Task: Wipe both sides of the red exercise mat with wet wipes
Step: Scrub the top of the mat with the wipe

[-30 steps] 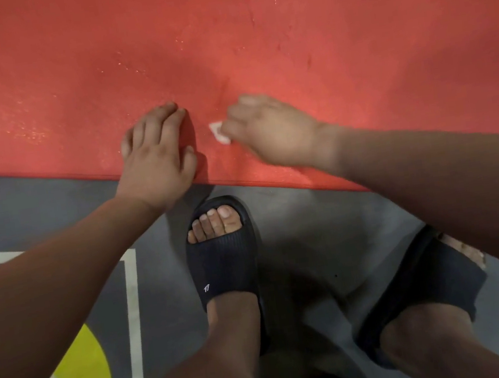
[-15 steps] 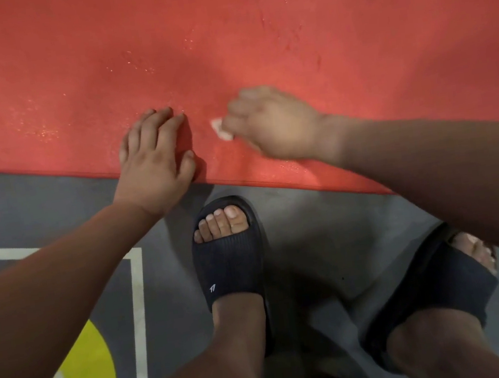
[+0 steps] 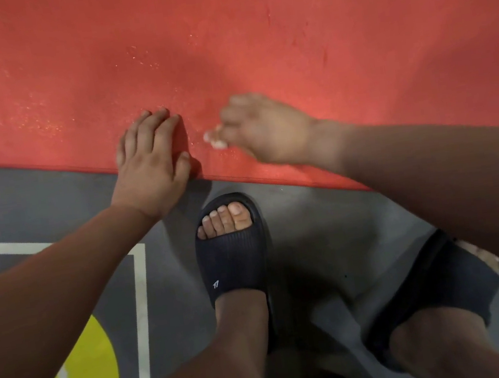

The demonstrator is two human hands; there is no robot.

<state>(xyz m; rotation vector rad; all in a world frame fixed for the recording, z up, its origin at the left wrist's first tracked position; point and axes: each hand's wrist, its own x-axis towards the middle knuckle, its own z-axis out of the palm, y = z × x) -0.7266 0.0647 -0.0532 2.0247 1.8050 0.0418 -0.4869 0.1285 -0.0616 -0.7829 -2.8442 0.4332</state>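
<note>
Head view: the red mat (image 3: pixel 254 45) lies on the grey floor (image 3: pixel 326 226). Its near edge passes under the left hand (image 3: pixel 151 166), whose fingers rest straight and together on it. Just right of them, the blurred right hand (image 3: pixel 266 132) curls its fingers round a white wet wipe (image 3: pixel 215 139). Beyond the fingers, the mat stretches wide. The black slipper (image 3: pixel 232 264) bears a small white logo that I cannot read.

Red mat (image 3: pixel 254 45) flat on floor; crumpled white wipe (image 3: pixel 215 138) on it

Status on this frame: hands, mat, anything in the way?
Left hand flat on red exercise mat, at near edge. Right hand, blurred, pinches small white wet wipe against mat. Black slide sandal on grey floor beside edge, off mat.
</note>
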